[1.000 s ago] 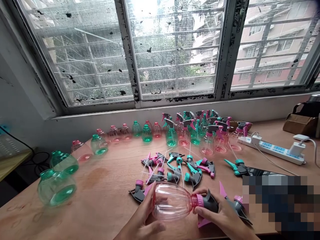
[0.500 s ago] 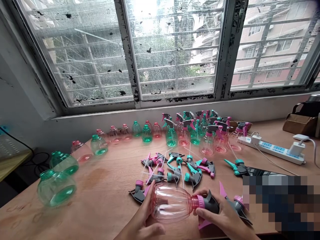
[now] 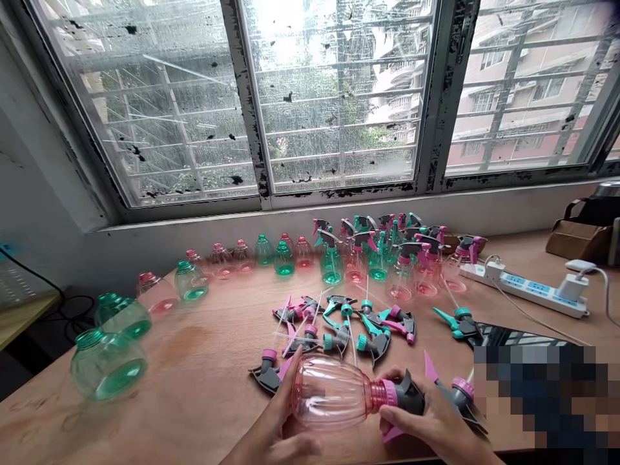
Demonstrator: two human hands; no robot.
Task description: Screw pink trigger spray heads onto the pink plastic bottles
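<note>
A clear pink spray bottle point(image 3: 329, 392) lies sideways between my hands, its neck pointing right. My left hand point(image 3: 281, 420) is wrapped around the bottle's base end. At the neck, the fingers of my right hand point(image 3: 423, 413) close on the pink collar of a grey and pink trigger sprayer point(image 3: 409, 395). The collar sits against the bottle's threaded neck; how far it is screwed on I cannot tell. Just beyond my hands lie several loose trigger sprayers point(image 3: 339, 336) in grey with pink or teal parts. Another pink sprayer point(image 3: 462, 391) is right of my right hand.
Open green bottles point(image 3: 109, 374) and pink bottles point(image 3: 157, 294) line the table's left and back. Several bottles with sprayers point(image 3: 356, 261) stand at the back right. A white power strip point(image 3: 537, 290) and its cables lie right, near a dark flat panel point(image 3: 518, 336) and a brown bag point(image 3: 578, 239).
The bottle stays in both hands in nearly the same place. My right fingers have shifted very slightly at the collar.
</note>
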